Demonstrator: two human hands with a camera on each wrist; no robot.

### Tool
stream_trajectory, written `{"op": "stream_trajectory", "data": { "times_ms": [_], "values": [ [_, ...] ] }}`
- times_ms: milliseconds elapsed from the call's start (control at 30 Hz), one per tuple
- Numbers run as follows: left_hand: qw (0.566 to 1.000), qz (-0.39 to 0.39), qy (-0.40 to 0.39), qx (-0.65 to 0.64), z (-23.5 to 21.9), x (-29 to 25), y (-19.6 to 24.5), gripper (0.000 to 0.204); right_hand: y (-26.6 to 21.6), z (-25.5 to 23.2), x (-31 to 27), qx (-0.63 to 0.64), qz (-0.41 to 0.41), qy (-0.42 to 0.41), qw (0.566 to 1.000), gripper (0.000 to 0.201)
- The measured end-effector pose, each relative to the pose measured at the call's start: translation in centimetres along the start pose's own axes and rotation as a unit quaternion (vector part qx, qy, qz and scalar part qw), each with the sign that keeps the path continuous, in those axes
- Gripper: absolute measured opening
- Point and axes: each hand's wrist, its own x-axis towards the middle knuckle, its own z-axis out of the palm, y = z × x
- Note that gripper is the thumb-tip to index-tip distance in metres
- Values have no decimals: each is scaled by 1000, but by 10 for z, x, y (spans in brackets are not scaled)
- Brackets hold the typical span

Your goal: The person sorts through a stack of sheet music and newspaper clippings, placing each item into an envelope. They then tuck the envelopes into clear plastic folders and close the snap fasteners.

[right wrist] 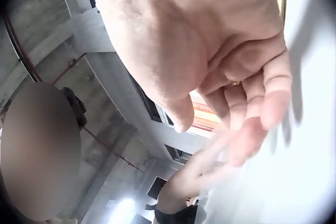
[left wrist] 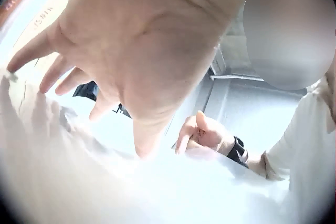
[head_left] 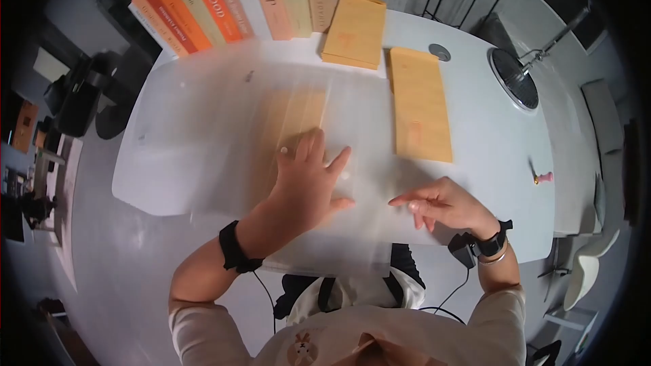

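A translucent plastic sheet or bag [head_left: 203,129], blurred, covers the table's left and middle and hangs over the front edge. Through it shows a tan envelope [head_left: 295,112]. My left hand [head_left: 302,186] rests on the plastic with fingers spread, at the envelope's lower end; the left wrist view shows its palm [left wrist: 136,40] facing down with fingertips at the pale surface. Beside the plastic's right part, my right hand [head_left: 451,209] hovers near the table with forefinger extended and the other fingers loosely bent. In the right wrist view this hand [right wrist: 210,35] holds nothing.
Tan envelopes [head_left: 354,30] lie at the back, and another tan envelope [head_left: 420,105] lies right of the plastic. Upright books [head_left: 224,0] line the back left. A round-based metal stand [head_left: 514,80], a grey disc [head_left: 439,52] and a small pink object [head_left: 544,178] are on the right.
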Motion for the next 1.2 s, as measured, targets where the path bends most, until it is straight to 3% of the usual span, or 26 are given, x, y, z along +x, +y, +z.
{"op": "stream_trajectory", "data": {
  "times_ms": [67,100,133,167,267,467,667,833,933,1033,1200],
  "values": [
    [999,31,19,-9,4,-1,1,82,9,-12,-3,19,-63,131,989,30],
    [999,27,19,-15,5,-1,1,84,14,-22,0,-1,-96,256,962,34],
    [999,22,20,-22,4,-2,2,85,6,-41,0,-236,-125,350,898,40],
    [999,18,20,-29,4,-2,3,87,7,-54,6,-284,-93,440,847,47],
    [1000,4,-9,-26,6,1,3,89,19,-93,31,-331,76,463,819,53],
    [1000,1,8,-17,9,-2,4,90,12,-119,71,-213,108,370,898,44],
    [1000,-19,2,-13,5,-3,7,88,42,-137,67,-14,-5,330,944,27],
    [999,-14,6,-32,8,-4,0,78,60,-145,36,73,-22,358,931,16],
    [999,-16,10,-43,5,-3,-2,73,72,-147,30,165,-72,382,906,18],
    [999,-38,31,-24,5,-6,-3,71,75,-145,31,198,-101,385,896,22],
    [996,-88,14,2,-4,-6,-3,73,74,-146,33,81,-67,386,917,22]
  ]
}}
